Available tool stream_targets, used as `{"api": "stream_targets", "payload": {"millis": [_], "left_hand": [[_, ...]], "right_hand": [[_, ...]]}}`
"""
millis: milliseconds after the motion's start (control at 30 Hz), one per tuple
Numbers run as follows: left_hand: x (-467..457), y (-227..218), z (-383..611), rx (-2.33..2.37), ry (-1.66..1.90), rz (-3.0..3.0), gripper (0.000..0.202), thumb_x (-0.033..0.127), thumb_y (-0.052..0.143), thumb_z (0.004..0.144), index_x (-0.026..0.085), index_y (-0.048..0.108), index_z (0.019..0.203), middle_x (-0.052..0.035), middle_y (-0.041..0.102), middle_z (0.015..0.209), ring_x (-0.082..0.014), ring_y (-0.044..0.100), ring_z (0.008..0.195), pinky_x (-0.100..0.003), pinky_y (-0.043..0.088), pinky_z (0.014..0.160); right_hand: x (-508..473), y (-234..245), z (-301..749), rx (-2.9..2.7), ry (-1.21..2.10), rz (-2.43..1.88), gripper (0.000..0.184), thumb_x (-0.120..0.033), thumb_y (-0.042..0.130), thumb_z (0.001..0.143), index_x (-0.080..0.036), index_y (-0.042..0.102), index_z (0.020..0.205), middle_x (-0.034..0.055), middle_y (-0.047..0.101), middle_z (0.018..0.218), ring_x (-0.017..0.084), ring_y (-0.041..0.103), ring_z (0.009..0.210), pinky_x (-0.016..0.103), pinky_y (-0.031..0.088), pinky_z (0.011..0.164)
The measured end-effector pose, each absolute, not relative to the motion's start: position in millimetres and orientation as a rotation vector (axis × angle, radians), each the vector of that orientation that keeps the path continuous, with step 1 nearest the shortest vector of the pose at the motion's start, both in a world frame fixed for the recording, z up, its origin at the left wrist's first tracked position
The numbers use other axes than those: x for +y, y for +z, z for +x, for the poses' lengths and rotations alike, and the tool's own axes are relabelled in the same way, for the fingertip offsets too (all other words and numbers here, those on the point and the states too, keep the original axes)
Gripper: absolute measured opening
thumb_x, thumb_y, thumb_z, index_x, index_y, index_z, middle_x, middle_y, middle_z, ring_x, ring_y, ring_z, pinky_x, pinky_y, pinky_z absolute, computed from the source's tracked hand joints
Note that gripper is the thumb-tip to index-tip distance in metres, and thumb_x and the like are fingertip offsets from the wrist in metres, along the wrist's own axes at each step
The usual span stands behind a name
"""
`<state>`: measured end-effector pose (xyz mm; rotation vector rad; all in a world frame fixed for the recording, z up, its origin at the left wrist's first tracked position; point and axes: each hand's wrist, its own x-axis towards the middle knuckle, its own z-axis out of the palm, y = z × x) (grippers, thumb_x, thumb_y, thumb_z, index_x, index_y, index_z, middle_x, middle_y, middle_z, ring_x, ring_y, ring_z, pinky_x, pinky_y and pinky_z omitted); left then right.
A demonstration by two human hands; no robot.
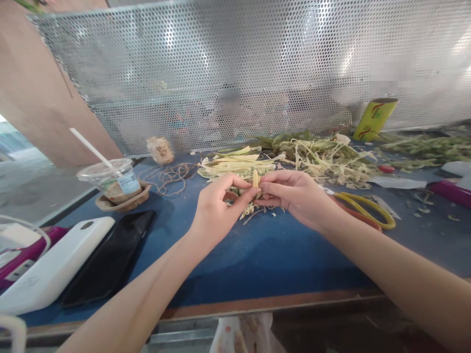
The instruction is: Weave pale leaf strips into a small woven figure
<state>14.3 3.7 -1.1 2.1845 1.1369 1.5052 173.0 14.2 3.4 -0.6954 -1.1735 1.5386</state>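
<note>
Between my fingertips stands a small pale-yellow strip of plant leaf or husk (256, 179), raised a little above the blue table (279, 264). My left hand (224, 198) pinches it with thumb and forefinger from the left. From the right, my right hand (290, 193) closes thumb and fingers on the same strip. Just beyond lies a pile of flat yellow-green strips (228, 166). Small plant scraps (253, 211) lie below and behind my fingers, partly hidden by them. Yellow-handled scissors (368, 208) rest beside my right forearm, which covers part of them.
Dried stalks and leaves (327, 159) heap up at the back right, near a yellow-green tube (375, 120). Loose twine (171, 176) lies left of centre. A plastic cup with a straw (114, 184), a black phone (110, 260) and a white power bank (59, 264) occupy the left side.
</note>
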Motion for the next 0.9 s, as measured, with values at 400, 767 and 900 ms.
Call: {"api": "stream_targets", "payload": {"millis": [400,767,900], "left_hand": [[5,2,16,1.137,1.375,1.816,0.018,0.03,0.065,0.068,0.018,0.051,0.07,-0.0002,0.059,0.068,-0.0112,0.056,0.06,-0.022,0.047,0.051],[9,9,11,1.088,1.102,1.835,0.015,0.031,0.059,0.074,0.018,0.057,0.082,0.0019,0.057,0.063,-0.0109,0.054,0.058,-0.024,0.043,0.056],[11,6,9,0.994,1.142,1.948,0.017,0.033,0.057,0.076,0.019,0.067,0.076,-0.0032,0.066,0.078,-0.0166,0.06,0.078,-0.03,0.047,0.072]], "right_hand": [[16,1,176,-1.302,1.485,-0.652,0.011,-0.017,0.07,0.065,-0.013,0.069,0.075,0.0006,0.068,0.068,0.012,0.066,0.068,0.03,0.057,0.073],[15,6,173,-1.358,1.592,-0.814,0.017,-0.019,0.076,0.056,-0.013,0.068,0.07,0.0,0.068,0.067,0.01,0.064,0.064,0.024,0.057,0.066],[14,5,174,-1.342,1.613,-0.864,0.014,-0.018,0.075,0.057,-0.012,0.069,0.068,-0.0005,0.067,0.067,0.008,0.063,0.062,0.023,0.057,0.065]]}}
